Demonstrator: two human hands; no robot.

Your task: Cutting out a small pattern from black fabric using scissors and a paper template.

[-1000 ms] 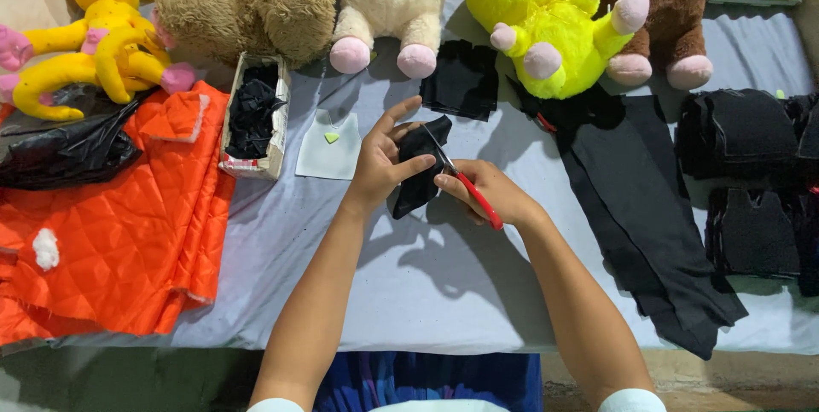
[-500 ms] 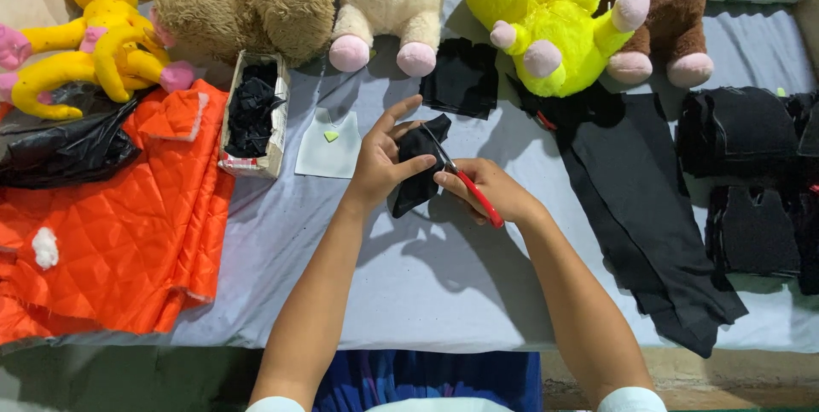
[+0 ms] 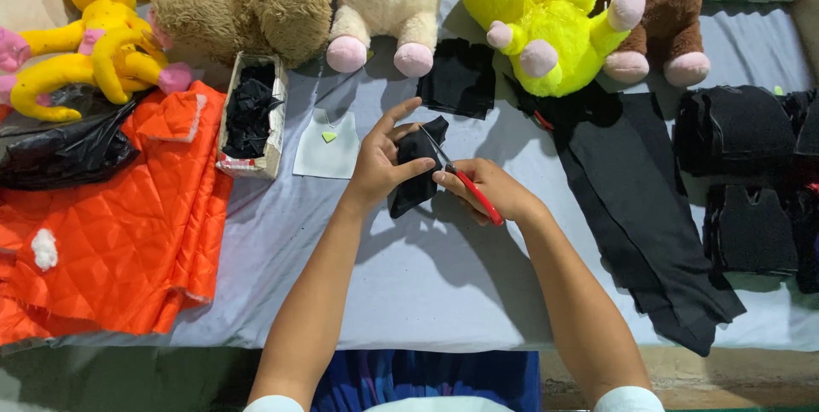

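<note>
Black fabric, a small folded piece [image 3: 416,166], sits near the centre of the head view, pinched in the left hand [image 3: 381,159]: the thumb presses across its front, the other fingers wrap behind, and the index finger points up toward 1 o'clock. At 3 o'clock of that piece, touching it, the right hand [image 3: 489,189] is clenched around red-handled scissors [image 3: 461,177], whose thin blades reach toward 10 o'clock onto the fabric's upper edge. Both hands hover over a grey sheet [image 3: 444,275] that covers the table.

At 9 o'clock of the left hand lies a pale cut-out panel [image 3: 327,143], and beyond it a narrow cardboard box [image 3: 250,118] stuffed with black scraps. Orange quilted cloth [image 3: 111,224] spreads at the far 9 o'clock. At 12 o'clock lies a black square of cloth [image 3: 461,79], with a row of plush toys [image 3: 546,37] behind it. A long black strip [image 3: 640,207] stretches at 3 o'clock, beside stacked black pieces [image 3: 738,130].
</note>
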